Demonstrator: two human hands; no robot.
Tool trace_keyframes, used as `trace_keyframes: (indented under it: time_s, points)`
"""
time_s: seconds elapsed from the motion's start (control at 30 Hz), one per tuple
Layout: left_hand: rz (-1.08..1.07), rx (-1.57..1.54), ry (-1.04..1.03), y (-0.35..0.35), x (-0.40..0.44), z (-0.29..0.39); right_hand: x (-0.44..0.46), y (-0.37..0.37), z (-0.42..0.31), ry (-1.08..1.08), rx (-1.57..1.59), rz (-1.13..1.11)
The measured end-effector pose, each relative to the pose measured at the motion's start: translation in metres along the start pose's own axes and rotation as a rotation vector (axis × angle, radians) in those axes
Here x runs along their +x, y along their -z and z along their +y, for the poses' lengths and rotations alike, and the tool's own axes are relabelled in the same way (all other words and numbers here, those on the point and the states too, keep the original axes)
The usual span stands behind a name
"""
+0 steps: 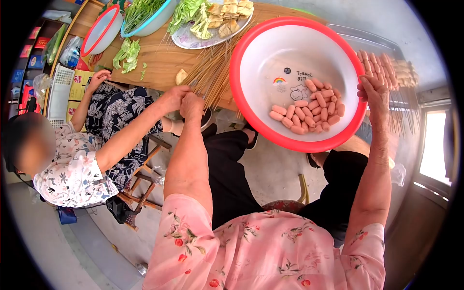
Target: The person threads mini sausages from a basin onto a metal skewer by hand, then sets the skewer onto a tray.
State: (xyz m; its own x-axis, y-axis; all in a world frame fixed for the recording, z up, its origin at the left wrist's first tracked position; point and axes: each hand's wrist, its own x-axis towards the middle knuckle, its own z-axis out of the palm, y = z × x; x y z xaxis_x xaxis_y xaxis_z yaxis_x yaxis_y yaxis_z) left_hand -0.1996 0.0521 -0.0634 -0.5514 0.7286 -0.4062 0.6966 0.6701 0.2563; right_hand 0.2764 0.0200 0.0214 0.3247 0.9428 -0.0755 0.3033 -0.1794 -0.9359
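My left hand [192, 105] is closed at the near ends of a spread of thin bamboo skewers [217, 67]; what its fingers hold is hidden. A co-worker's hand [172, 98] overlaps it on the left. My right hand [374, 91] has its fingers bent over the red rim of a large white basin [261, 58], gripping its right side. Small pink sausages [309, 111] lie heaped in the basin's lower right part. Just beyond that hand, rows of skewered sausages [378, 67] rest on a clear tray [345, 33].
On the wooden table [159, 63] are a plate [186, 38] with vegetables and tofu-like pieces, a blue-rimmed basin [166, 21] of greens, a red-rimmed basin [101, 31] and loose lettuce [128, 54]. A co-worker [77, 169] sits at left, close to my left arm.
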Motion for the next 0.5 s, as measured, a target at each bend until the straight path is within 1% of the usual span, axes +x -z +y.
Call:
trace_keyframes:
  time_s: [0.1,0.17,0.2,0.27,0.3,0.37,0.4,0.47,0.5]
  points:
    - [0.017,0.064,-0.044,0.002,-0.003,0.002,0.001,0.000,0.001,-0.002,0.015,-0.013]
    - [0.060,0.140,0.022,0.004,-0.011,0.010,0.000,-0.002,0.000,0.014,0.002,-0.013]
    - [0.060,0.140,0.021,0.003,-0.009,0.010,0.001,-0.002,0.000,0.014,0.002,-0.011]
    - [0.059,0.236,-0.039,-0.001,-0.002,0.003,0.001,-0.002,0.000,0.009,0.004,-0.019]
    - [0.059,0.236,-0.041,-0.003,0.004,-0.001,0.000,-0.002,0.000,0.009,0.004,-0.017]
    - [-0.025,0.248,-0.090,-0.004,0.018,-0.007,0.000,-0.002,-0.001,0.004,0.006,-0.021]
    - [-0.023,0.249,-0.092,-0.001,0.015,-0.006,0.000,-0.003,-0.002,0.005,0.007,-0.019]
    - [-0.005,0.005,-0.062,0.004,0.009,-0.005,-0.002,-0.003,-0.004,0.008,-0.003,-0.028]
    - [-0.005,0.006,-0.063,0.005,0.010,-0.006,-0.002,-0.003,-0.004,0.008,-0.002,-0.026]
